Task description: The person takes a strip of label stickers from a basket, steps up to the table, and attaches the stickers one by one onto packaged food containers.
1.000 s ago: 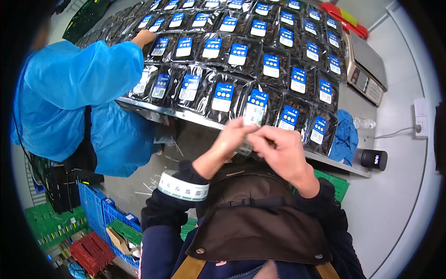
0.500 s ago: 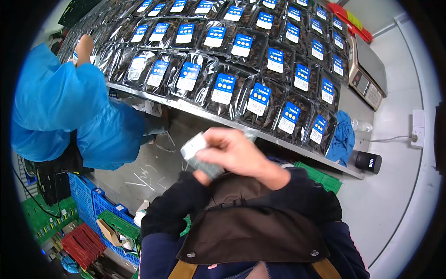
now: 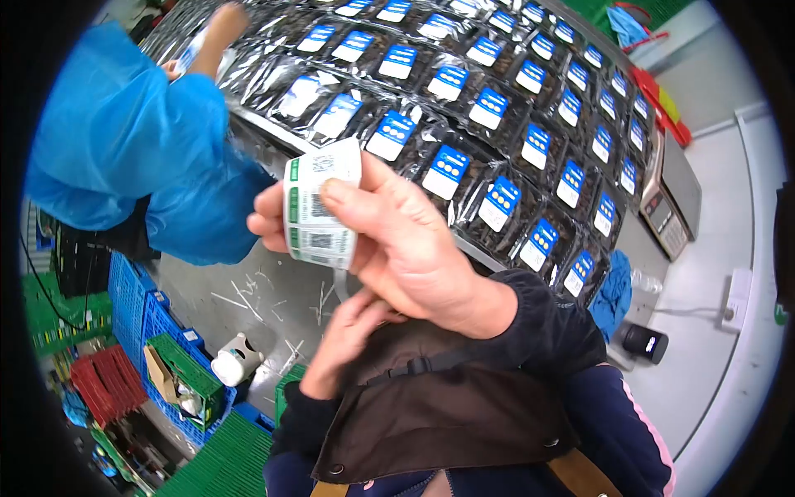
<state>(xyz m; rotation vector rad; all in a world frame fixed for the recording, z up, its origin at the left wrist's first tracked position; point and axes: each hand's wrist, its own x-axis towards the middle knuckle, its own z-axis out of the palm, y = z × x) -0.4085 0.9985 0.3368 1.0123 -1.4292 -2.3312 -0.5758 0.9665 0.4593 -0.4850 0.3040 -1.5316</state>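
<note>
My right hand [image 3: 418, 248] grips a roll of printed labels [image 3: 321, 222], thumb across its face and fingers behind it. The labels are white with green blocks, barcodes and small print. A pale strip [image 3: 341, 286] hangs below the roll. My left hand [image 3: 341, 344] is lower, beside my right wrist, its fingers bent together near the strip's lower end. What lies between those fingertips is hidden. Beyond the roll, film-wrapped black trays [image 3: 447, 172] with dark contents and blue-and-white labels fill the metal table in rows.
At left, a co-worker in a blue plastic gown [image 3: 132, 149] reaches over the table. A weighing scale [image 3: 667, 203], blue cloth [image 3: 611, 290] and black cup [image 3: 644, 342] are at right. Blue crates [image 3: 149, 323], a red crate [image 3: 108, 385] and a white container [image 3: 237, 361] stand lower left.
The roll has come up and turned its printed face toward me in my right hand. My left hand has moved below it. The view has shifted, and the co-worker's arm has moved.
</note>
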